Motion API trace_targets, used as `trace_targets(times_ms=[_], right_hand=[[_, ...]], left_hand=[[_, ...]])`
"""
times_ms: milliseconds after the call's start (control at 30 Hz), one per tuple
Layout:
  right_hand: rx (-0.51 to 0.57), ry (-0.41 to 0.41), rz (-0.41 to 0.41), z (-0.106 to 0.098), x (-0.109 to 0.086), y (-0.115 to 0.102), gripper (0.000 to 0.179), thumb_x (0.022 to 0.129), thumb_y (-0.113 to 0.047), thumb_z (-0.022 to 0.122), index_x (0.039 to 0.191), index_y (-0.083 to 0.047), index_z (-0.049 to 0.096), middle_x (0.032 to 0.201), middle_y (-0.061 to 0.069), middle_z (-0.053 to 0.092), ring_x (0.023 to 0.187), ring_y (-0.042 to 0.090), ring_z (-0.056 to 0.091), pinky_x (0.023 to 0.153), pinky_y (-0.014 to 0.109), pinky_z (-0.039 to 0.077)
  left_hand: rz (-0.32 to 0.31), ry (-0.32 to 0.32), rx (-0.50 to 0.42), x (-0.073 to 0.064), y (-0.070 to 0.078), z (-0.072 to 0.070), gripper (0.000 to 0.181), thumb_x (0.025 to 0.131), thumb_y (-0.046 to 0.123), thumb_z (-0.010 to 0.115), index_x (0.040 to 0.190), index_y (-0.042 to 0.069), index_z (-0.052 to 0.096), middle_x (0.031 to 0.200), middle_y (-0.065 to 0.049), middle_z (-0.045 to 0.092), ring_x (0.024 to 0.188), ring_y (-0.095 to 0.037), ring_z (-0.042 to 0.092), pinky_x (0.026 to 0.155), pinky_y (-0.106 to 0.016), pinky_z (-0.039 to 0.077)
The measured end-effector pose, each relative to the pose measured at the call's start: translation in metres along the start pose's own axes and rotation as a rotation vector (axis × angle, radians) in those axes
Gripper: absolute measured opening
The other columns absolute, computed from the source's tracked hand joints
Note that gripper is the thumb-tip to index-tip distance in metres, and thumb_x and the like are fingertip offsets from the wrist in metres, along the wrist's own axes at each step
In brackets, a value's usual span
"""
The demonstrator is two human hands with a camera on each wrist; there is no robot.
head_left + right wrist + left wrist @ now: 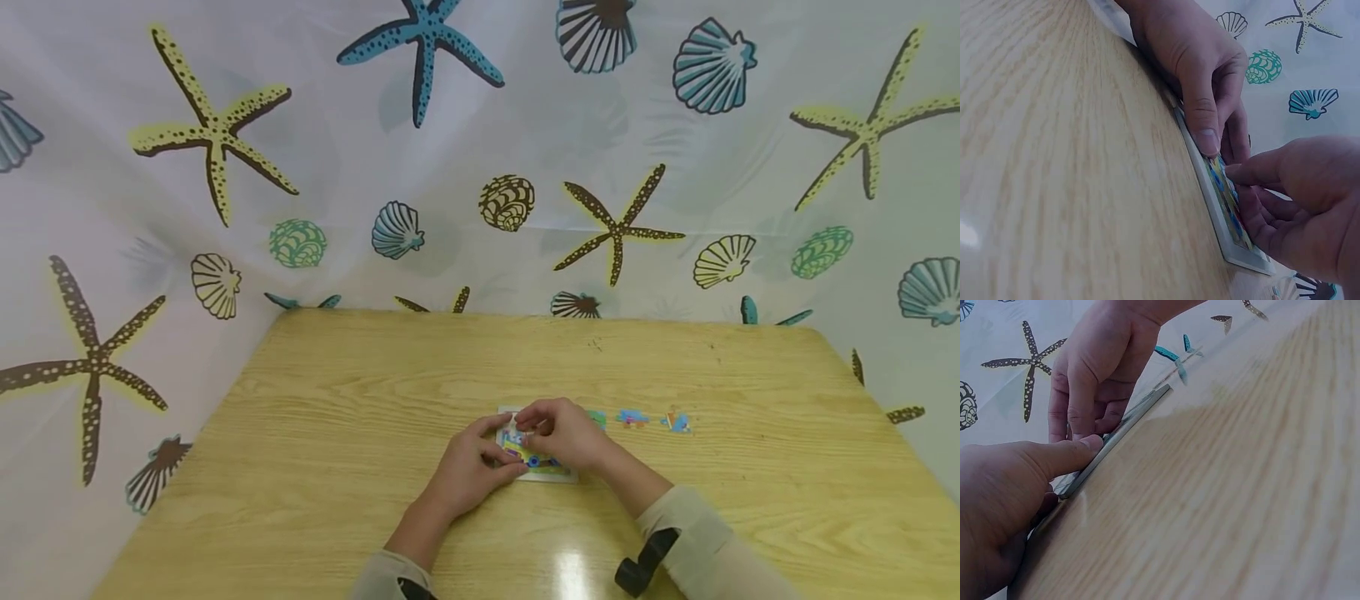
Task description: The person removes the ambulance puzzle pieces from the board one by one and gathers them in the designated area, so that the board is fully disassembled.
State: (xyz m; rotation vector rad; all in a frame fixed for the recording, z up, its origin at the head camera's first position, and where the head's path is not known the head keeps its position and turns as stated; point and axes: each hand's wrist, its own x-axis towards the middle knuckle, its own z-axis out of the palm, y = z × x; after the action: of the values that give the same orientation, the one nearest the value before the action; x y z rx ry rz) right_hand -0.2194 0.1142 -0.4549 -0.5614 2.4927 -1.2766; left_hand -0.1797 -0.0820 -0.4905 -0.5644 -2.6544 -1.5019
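A small jigsaw puzzle board (551,477) with a pale frame and a colourful vehicle picture lies flat on the table. My left hand (468,468) holds it at the left side, thumb by the near edge and forefinger by the far left corner. Over the board's upper left part, my right hand (566,435) has thumb and forefinger brought together, apparently pinching a puzzle piece that the fingers mostly hide. In the right wrist view, those right fingertips (1235,172) meet the picture surface close to the left thumb (1208,140).
Right of the board lie a greenish puzzle piece (597,418), partly behind the right hand, a blue and pink piece (632,417) and a blue and orange piece (677,422). The wooden table (360,392) meets a shell-patterned curtain (450,275) at its back and sides.
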Motion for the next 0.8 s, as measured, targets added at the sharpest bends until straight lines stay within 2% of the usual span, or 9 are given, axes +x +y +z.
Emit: trace_targets(times_ms=[100,267,567,800], right_hand=[[0.003,0.019,-0.001,0.002,0.001,-0.002,0.024,0.090,-0.007,0.072,0.113,-0.010,0.071,0.106,0.004,0.071,0.093,0.016,0.064,0.081,0.033,0.055],[0.072,0.050,0.005,0.003,0.002,-0.003,0.020,0.088,-0.005,0.073,0.109,-0.007,0.071,0.102,0.005,0.070,0.092,0.016,0.065,0.084,0.033,0.056],[0.137,0.047,0.022,0.001,0.001,0.002,0.020,0.089,-0.010,0.075,0.108,-0.004,0.072,0.101,0.008,0.073,0.089,0.016,0.068,0.076,0.029,0.057],[0.314,0.082,0.113,-0.004,0.000,0.010,0.024,0.089,-0.013,0.075,0.109,-0.002,0.072,0.100,0.010,0.074,0.086,0.014,0.069,0.074,0.029,0.058]], left_hand=[[0.012,0.010,0.003,0.000,0.000,0.000,0.011,0.080,0.019,0.085,0.074,0.013,0.079,0.141,-0.009,0.059,0.135,-0.036,0.051,0.112,-0.052,0.040],[0.019,0.005,-0.002,0.000,0.001,0.000,0.010,0.080,0.019,0.085,0.076,0.012,0.079,0.141,-0.010,0.059,0.135,-0.036,0.051,0.113,-0.053,0.039],[-0.018,-0.007,0.013,0.000,-0.002,0.001,0.010,0.079,0.021,0.085,0.075,0.015,0.079,0.143,-0.008,0.058,0.137,-0.036,0.048,0.115,-0.053,0.036],[-0.024,-0.010,0.001,0.001,0.000,0.000,0.013,0.080,0.022,0.085,0.072,0.015,0.077,0.143,-0.009,0.057,0.138,-0.036,0.047,0.116,-0.053,0.035]])
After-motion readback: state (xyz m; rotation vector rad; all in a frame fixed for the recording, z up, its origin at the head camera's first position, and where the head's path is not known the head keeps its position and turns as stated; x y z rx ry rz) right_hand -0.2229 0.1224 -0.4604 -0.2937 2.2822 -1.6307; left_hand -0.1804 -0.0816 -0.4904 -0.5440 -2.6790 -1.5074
